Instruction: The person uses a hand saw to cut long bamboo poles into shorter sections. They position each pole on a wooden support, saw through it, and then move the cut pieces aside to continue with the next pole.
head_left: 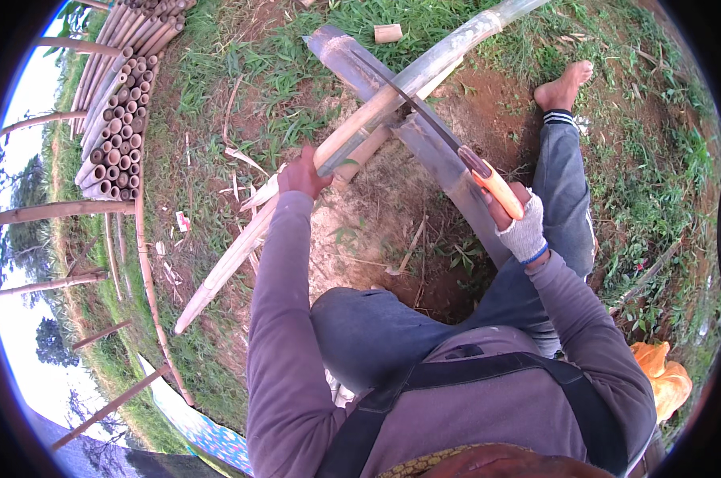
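My right hand (521,219), in a white knitted glove with bare fingers, is wrapped round the orange handle of a hand saw (434,122). The dark blade lies across a pale green bamboo pole (438,62), its far end reaching past the pole. My left hand (303,173) grips the near, cut end of this pole; its fingers are partly hidden. Under the pole, a thick greyish bamboo piece (449,171) runs crosswise on the ground. A shorter bamboo piece (363,156) lies below the pole, beside my left hand.
Long split bamboo strips (226,271) lie left of my left forearm. A short bamboo offcut (388,33) sits in the grass ahead. Cut bamboo poles are stacked (119,143) at far left, beside a pole frame (141,239). My bare foot (563,86) is at right; an orange bag (662,378) lies near right.
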Demonstrator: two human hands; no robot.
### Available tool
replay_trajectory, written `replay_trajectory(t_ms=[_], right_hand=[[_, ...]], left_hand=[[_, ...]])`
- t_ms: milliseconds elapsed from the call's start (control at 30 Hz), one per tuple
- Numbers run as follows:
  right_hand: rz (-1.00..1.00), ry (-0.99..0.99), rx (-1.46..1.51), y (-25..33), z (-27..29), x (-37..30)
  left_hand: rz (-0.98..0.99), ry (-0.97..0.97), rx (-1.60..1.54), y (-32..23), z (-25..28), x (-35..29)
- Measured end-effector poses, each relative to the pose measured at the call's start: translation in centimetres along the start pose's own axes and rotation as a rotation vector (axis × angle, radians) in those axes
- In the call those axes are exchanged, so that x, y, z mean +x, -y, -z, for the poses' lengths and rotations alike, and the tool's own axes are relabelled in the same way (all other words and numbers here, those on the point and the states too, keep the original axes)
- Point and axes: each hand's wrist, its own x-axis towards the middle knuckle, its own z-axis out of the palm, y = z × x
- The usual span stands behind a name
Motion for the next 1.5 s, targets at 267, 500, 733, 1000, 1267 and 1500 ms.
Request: replay_trajectory(t_ms=[267,500,733,1000,1267,1500], right_hand=[[-0.093,-0.002,0.088,1.7,0.4,0.8],[0.221,0.041,-0.258,-0.3,-1.9,4.8],[-0.077,-0.044,0.072,1.1,-2.6,5.2],[-0.139,-0.049,0.113,1.0,-3.2,4.8],[-0.091,-0.051,0.101,1.4,-4.0,3.8],[-0.343,-0.013,0.343,4.9,-4.5,3.2]], left_hand=[[0.014,0.032,-0.011,0.5,0.0,0.1],[-0.031,-0.018,-0.054,-0.2,0.6,0.1],[-0.117,-0.254,-0.042,1.2,-0.6,-10.4],[-0.165,0.454,-0.074,-2.4,-10.1,-21.0],[-0.256,-0.499,-0.089,0.9,-2.9,-9.7],[0.009,-0.012,-0.090,5.6,-2.7,-4.2]])
